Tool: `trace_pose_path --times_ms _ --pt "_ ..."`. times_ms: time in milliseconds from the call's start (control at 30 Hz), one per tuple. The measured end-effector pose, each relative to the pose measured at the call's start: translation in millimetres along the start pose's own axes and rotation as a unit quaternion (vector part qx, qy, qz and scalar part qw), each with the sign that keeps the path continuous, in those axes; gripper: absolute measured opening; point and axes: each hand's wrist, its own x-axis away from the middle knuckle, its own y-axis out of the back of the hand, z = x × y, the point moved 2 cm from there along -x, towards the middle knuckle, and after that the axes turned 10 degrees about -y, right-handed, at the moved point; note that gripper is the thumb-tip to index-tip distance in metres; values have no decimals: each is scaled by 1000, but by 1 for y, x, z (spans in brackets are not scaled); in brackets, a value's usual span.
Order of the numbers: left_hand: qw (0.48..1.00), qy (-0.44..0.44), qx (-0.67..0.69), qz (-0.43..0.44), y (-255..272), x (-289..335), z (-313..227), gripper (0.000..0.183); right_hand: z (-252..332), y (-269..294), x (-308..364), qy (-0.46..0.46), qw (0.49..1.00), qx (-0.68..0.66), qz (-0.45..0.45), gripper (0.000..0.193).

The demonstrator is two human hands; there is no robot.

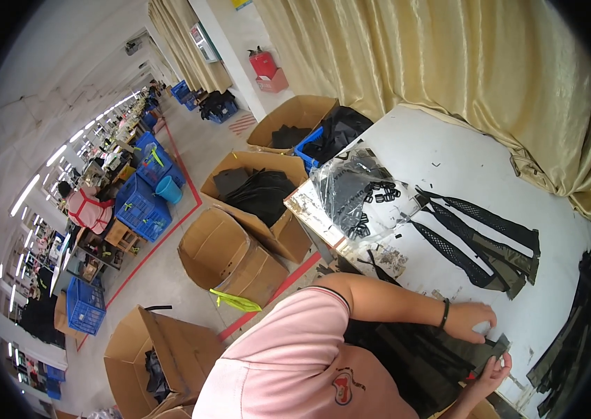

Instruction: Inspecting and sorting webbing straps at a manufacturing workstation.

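Note:
My left hand (pixel 472 320), a dark band on its wrist, is closed at the upper edge of a dark fabric panel (pixel 449 353). A small whitish thing (pixel 481 327) shows at its fingers, too unclear to name. Lower down, my right hand (pixel 492 377) pinches the panel's right end, with a small red spot (pixel 471 376) beside its fingers. More dark fabric spreads under my left forearm. Beyond my hands, black mesh-and-fabric straps (pixel 480 237) lie fanned out on the white table (pixel 442 153).
A clear plastic bag (pixel 348 188) and black buckles (pixel 383 192) lie at the table's left edge. Cardboard boxes (pixel 222 248) and a blue crate (pixel 307 149) stand beside it. Dark strips (pixel 571 328) hang at the right. A person (pixel 88 207) sits farther off.

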Motion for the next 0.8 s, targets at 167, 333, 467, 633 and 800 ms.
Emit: trace_pose_path --times_ms 167,333,467,633,800 --pt "993 77 83 10 -30 -14 1 14 18 -22 25 170 933 315 -36 38" --pt "985 128 113 -7 -24 -23 -12 18 35 -41 35 265 832 482 -72 38" --pt "989 116 92 -22 -25 -19 -12 23 25 -30 24 220 866 437 -102 35" --pt "993 93 73 -13 -23 -16 -14 27 43 -32 20 49 837 534 -111 29" --pt "996 67 31 42 -22 -15 -25 27 50 -35 13 338 797 497 -59 13"
